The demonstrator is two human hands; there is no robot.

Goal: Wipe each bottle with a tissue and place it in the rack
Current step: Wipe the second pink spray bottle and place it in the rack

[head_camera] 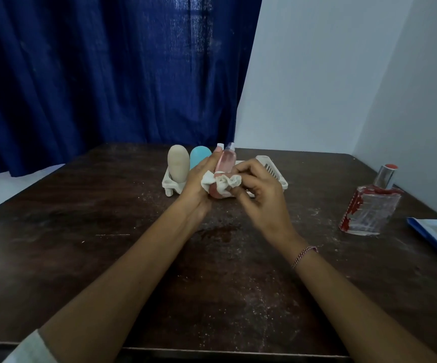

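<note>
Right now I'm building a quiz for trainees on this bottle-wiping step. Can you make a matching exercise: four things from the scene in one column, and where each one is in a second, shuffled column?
Things:
1. beige bottle
2. pink bottle
3. tissue
4. glass bottle with red cap

Places:
A. standing on the table at the right, away from the rack
B. held in the left hand
C. standing in the rack at its left end
D. bunched around the pink bottle's lower part, pinched by the right hand

Pairs: 1-C, 2-B, 3-D, 4-A
</note>
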